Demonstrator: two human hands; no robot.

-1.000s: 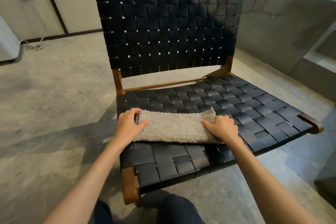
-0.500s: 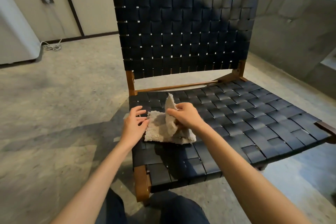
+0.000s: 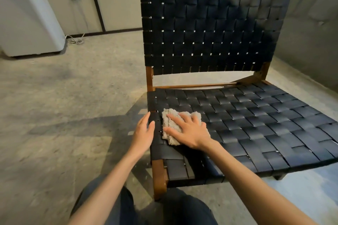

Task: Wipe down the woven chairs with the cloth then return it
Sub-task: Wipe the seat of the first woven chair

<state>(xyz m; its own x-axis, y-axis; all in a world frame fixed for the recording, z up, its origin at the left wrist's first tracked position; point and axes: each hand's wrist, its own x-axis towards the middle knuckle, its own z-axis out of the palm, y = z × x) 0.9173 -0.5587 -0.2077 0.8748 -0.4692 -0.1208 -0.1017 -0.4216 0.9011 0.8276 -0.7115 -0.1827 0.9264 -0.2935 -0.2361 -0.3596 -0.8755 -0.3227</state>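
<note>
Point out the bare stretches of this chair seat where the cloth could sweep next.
Everything on the black woven seat rightward of the folded beige cloth is bare, up to the wooden back rail. Only the near-left corner is crowded: right hand flat on the cloth, left hand at the seat's edge.

No legible txt, labels, brands or nos. on anything in view.

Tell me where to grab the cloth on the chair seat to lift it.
Pinch the cloth at its bunched far-left corner, coming from above. That thick fold sticks out past the right hand pressing it flat on the seat; the left hand is beside it.
</note>
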